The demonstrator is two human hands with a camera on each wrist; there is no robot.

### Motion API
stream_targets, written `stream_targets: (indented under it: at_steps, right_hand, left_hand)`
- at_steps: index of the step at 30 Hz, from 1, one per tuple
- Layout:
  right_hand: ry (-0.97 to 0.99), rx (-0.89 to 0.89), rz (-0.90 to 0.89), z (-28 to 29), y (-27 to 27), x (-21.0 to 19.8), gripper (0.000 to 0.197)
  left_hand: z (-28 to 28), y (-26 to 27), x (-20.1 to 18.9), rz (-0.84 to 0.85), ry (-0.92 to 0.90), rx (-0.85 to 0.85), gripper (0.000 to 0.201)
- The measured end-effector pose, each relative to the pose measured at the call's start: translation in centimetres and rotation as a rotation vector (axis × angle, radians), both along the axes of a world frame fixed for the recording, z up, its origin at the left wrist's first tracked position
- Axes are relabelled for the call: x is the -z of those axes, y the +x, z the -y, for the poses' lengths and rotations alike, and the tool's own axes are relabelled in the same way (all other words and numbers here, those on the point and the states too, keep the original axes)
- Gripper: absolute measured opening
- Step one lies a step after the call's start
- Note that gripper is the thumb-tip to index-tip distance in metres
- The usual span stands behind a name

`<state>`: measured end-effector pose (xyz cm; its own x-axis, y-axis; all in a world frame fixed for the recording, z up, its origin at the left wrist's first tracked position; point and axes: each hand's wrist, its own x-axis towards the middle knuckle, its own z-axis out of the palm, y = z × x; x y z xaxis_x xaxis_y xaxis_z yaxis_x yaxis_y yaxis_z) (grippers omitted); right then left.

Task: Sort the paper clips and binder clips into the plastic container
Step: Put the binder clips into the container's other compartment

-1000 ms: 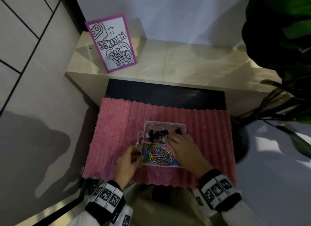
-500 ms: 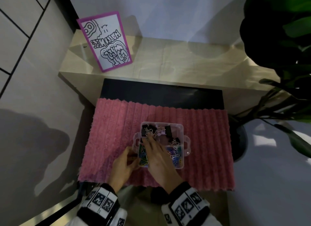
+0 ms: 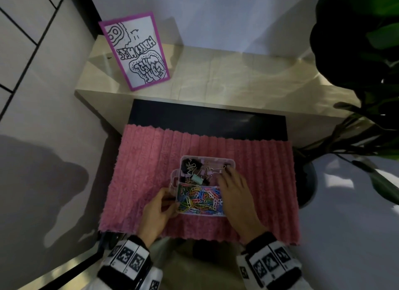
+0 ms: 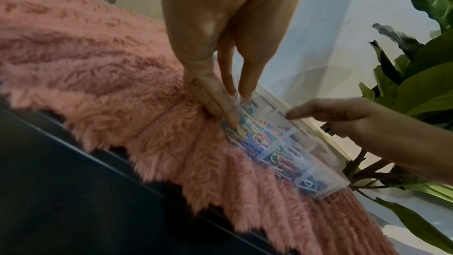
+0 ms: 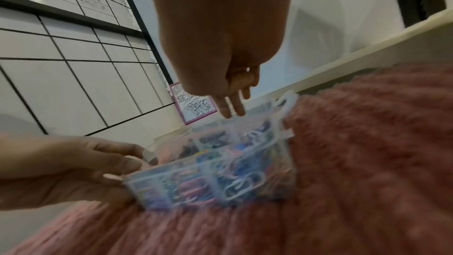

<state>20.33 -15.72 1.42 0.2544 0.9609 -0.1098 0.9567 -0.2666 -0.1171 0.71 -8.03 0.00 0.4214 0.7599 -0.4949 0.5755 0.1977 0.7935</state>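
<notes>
A clear plastic container (image 3: 207, 159) sits on a pink shaggy mat (image 3: 151, 171). Its far compartment holds binder clips (image 3: 196, 179), black, lilac and one mint. The near compartment is full of coloured paper clips (image 3: 198, 199). My left hand (image 3: 159, 205) grips the container's near left corner, thumb on the near wall (image 4: 326, 187) and fingers (image 4: 245, 92) at the rim. Over the container's right side hovers my right hand (image 3: 233, 188), its fingers (image 5: 231, 108) hanging straight above the far right corner. I see nothing held in it.
A beige ledge (image 3: 237, 78) runs behind the mat, with a purple-framed drawing (image 3: 138, 50) leaning on the wall. A black strip (image 3: 205, 121) lies between ledge and mat. A big leafy plant (image 3: 356, 52) in a dark pot stands to the right.
My right hand has swung from the far left compartment to the container's right side. The left hand has kept its hold on the corner.
</notes>
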Motion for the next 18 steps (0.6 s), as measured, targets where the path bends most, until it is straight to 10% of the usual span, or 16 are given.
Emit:
stream_targets:
  at_steps: [4,13,18]
  right_hand:
    - [0.077,-0.311,-0.130,-2.2,-3.3,0.3,0.052]
    - [0.018,-0.189,-0.098,-1.6,-0.8,0.7,0.037]
    - [-0.024,-0.077,-0.183,0.5,-0.7,0.1,0.078]
  left_hand:
    - [-0.1,-0.3,0.4,0.014,-0.019,-0.011,0.028]
    - [0.0,0.0,0.3,0.098,-0.128,-0.095,0.022]
    - [-0.3,0.1,0.4,0.159,-0.198,-0.133,0.019]
